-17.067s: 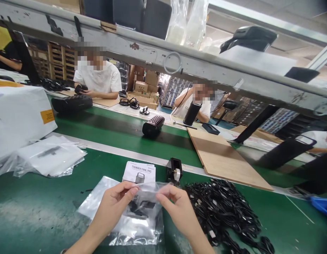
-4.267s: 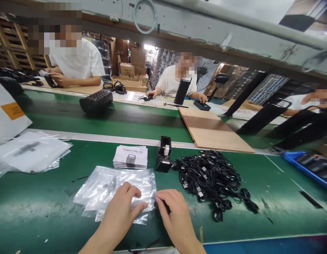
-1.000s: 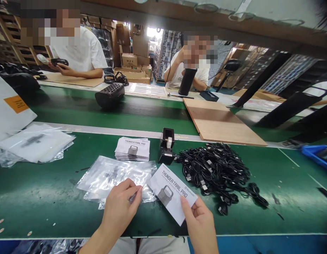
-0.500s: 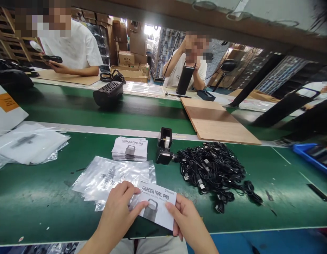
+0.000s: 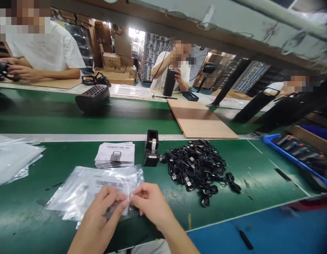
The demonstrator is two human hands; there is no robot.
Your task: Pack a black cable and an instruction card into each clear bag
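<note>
Over the front of the green bench, my left hand and my right hand meet fingertip to fingertip. Each pinches the edge of a clear plastic bag. Blurred print shows through the plastic near my left fingers; I cannot tell whether a booklet lies inside it or behind it. Beneath and left of my hands spread more clear bags. Just beyond them sits a stack of printed booklets, beside a black tape dispenser. A heap of black USB cables lies to the right.
More plastic bags lie at far left. Across the bench are a black speaker, a wooden board and co-workers handling black items. A blue tray of dark items stands at right. A beam runs overhead.
The booklet that both hands held is no longer plainly visible. My hands have come together and now pinch the bag's edge. The view has swung right.
</note>
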